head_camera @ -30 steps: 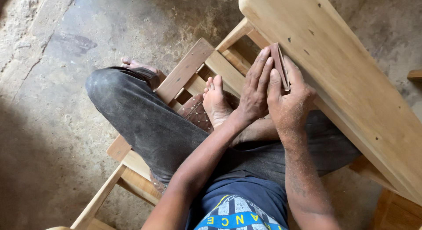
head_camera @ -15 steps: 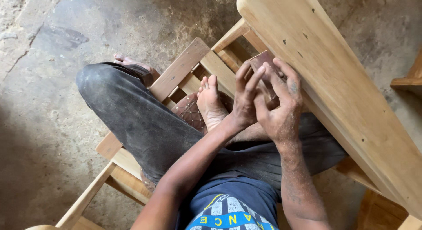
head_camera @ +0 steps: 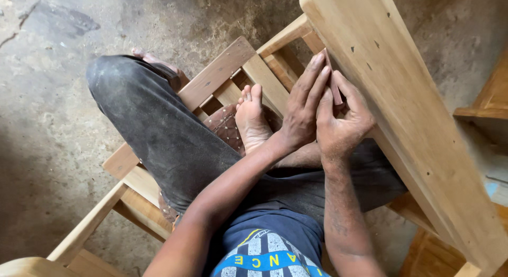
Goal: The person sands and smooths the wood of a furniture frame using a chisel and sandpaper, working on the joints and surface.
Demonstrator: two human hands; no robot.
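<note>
Both our hands are pressing a small brown piece of sandpaper (head_camera: 333,86) against the near edge of a wide pale wooden plank (head_camera: 413,113). Our left hand (head_camera: 302,107) is lying flat, fingers straight and close together, fingertips resting on the sandpaper's upper end. Our right hand (head_camera: 341,123) is curling around the paper from below, thumb stretched up along it, touching the left hand's side. The sandpaper is standing nearly on edge, wedged between our fingers and the plank's side, mostly hidden. Just left of the hands, our bare foot (head_camera: 251,118) is resting on a patterned brown cushion (head_camera: 225,126). We are sitting cross-legged in dusty dark trousers (head_camera: 159,128) on a slatted wooden frame (head_camera: 222,70), which is lying on the rough concrete floor (head_camera: 63,123).
</note>
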